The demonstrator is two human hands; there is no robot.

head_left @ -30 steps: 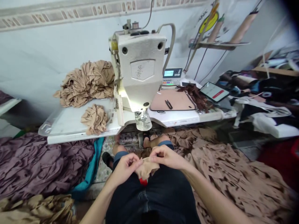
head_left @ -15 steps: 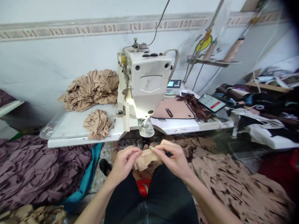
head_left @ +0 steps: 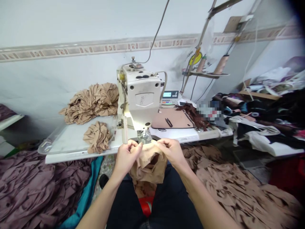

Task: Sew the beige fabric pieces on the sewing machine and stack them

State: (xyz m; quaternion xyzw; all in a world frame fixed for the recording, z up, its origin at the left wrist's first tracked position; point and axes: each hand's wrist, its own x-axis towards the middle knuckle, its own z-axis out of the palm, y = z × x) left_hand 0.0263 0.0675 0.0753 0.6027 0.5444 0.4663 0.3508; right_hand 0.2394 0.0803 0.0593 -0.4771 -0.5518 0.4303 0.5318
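My left hand (head_left: 127,159) pinches one end of the upper edge of a tan fabric piece (head_left: 149,170). Its other end is pinched by my right hand (head_left: 172,152), so the edge is stretched between the two. Below the edge the cloth hangs down over my lap, with a dark opening showing in it. Just beyond my fingers stands a white sewing machine (head_left: 143,98), its lamp lit over the needle area. The cloth's top edge lies close to the machine's presser area (head_left: 144,136); whether they touch I cannot tell.
On the table's left lie a big tan fabric pile (head_left: 92,101) and a smaller bunch (head_left: 97,136). Small black snips (head_left: 168,122) rest on a pink mat (head_left: 157,119). Purple cloth (head_left: 28,184) heaps at floor left, tan pieces (head_left: 228,181) at right. Thread cones (head_left: 221,65) stand behind.
Both hands have carried the tan fabric up and forward toward the machine. More of the cloth now hangs open below my fingers. The camera view has shifted slightly.
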